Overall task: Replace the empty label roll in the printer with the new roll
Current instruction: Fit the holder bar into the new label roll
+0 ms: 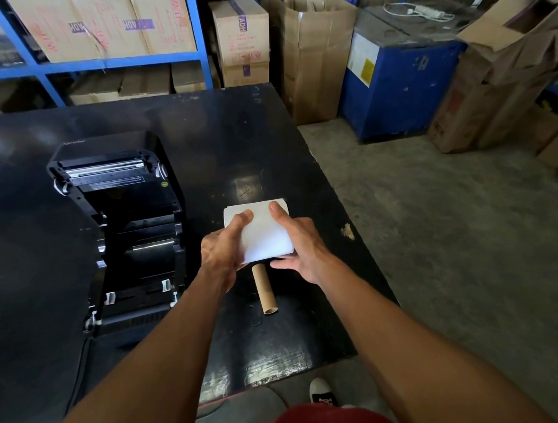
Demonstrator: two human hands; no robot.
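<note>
Left hand (225, 244) and right hand (298, 243) together hold the new roll (263, 235), one hand on each flank, thumbs laid over its top face and fingers curled beneath. The roll sits between the palms, above the table (266, 146). Its white surface shows no clear end face, so its axis cannot be read with certainty. The hands on either side suggest it runs from 9 to 3 o'clock.

At 6 o'clock from the roll, just beside the hands, the empty core (264, 288) lies flat on the table, its long axis running roughly from 12 to 6 o'clock. It is out of the printer, so that part of the task appears done.

At 9 o'clock from the hands stands the printer (123, 228), lid raised toward 12 o'clock and its bay open upward. Its rollers run from 9 to 3 o'clock. The left hand is the nearer to it. The coming move is judged to be a carry toward 9 o'clock, with the roll's axis kept parallel to those rollers as it drops into the bay.
</note>
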